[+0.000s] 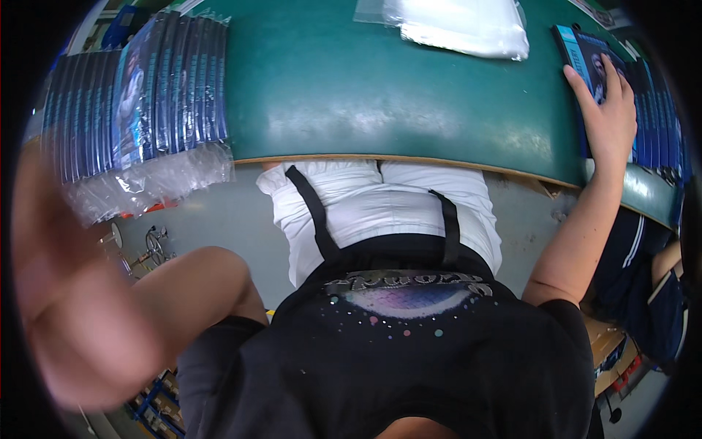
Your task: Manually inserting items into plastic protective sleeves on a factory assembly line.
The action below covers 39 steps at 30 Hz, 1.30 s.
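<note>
While the right hand (613,121) rests spread on a flat dark-blue packet (589,57), I can't tell if the left hand (88,318) grips.

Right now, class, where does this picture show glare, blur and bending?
In the head view, pale glare lies on the green tabletop and glints on the plastic-wrapped packages; same head view, bare skin at the left is smeared beyond telling fingers, while the right hand looks fairly sharp; the head view's fisheye bows the table edge and leaves the corners dark.
</note>
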Tool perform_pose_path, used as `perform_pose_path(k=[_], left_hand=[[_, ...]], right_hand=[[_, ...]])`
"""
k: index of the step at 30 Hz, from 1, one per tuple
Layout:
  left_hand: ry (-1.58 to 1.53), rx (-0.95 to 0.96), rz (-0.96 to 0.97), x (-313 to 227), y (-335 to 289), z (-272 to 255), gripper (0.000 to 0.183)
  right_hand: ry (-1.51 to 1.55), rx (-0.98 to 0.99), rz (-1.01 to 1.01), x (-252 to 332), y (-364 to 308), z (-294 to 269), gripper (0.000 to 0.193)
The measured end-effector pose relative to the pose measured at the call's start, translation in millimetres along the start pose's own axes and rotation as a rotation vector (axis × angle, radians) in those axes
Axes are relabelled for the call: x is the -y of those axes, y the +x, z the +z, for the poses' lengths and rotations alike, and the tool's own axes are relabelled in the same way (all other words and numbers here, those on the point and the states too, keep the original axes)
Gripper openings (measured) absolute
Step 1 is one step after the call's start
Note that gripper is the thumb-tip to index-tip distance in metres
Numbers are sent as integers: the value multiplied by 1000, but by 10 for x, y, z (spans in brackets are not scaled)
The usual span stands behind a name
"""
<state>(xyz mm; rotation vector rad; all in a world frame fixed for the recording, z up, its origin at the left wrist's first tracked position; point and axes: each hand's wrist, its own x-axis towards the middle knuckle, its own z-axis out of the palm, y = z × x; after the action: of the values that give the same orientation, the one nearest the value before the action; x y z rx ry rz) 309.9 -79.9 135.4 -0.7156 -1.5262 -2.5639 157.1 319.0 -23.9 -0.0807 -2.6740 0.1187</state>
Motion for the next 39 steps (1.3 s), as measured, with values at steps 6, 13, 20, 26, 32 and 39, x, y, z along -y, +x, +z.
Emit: perform_pose_path(k=[6, 13, 20, 26, 32, 39], left_hand=[[-486, 76, -711, 958, 110, 623, 16], [-644, 303, -622, 1086, 67, 699, 12], [-669, 399, -541, 1059, 55, 729, 9], [-615, 435, -513, 1055, 38, 692, 8], [-503, 469, -474, 1069, 92, 661, 9], [1451, 314, 367, 1530, 399, -157, 12]], right_hand=[[-4, 48, 27, 109, 38, -33, 84], [-1, 30, 15, 65, 20, -27, 88], [-32, 20, -10, 28, 35, 20, 90], [-40, 26, 0, 4, 29, 41, 92], [-56, 30, -13, 79, 28, -28, 91], [153, -60, -67, 142, -53, -59, 77]])
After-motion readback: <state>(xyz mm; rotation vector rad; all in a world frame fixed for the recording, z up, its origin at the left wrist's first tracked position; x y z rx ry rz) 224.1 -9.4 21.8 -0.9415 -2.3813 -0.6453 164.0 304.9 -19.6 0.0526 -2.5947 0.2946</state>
